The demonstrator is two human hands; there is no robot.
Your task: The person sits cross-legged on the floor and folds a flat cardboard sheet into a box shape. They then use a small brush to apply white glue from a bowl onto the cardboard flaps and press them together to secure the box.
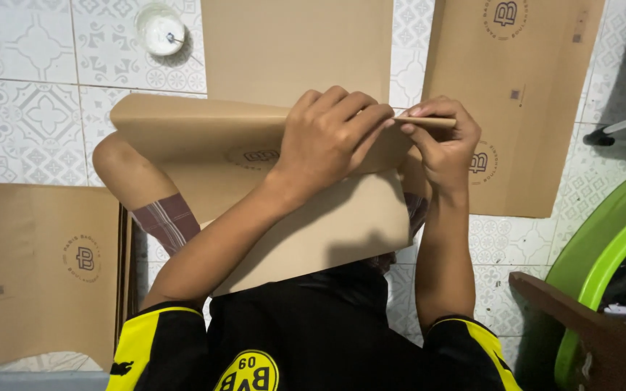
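The green tub (pixel 603 239) runs off the right edge, its contents too dark to tell.

the single camera is sitting on the person's head and is looking almost straight down, close in over the lap. the fingers of the left hand (pixel 331 134) and right hand (pixel 445 141) are falling just above the frame's centre. beyond the fingertips the tiled floor (pixel 23 101) is filling the top edge; below them, forearms and shirt are crowding the bottom. no second view is sharing the scene.
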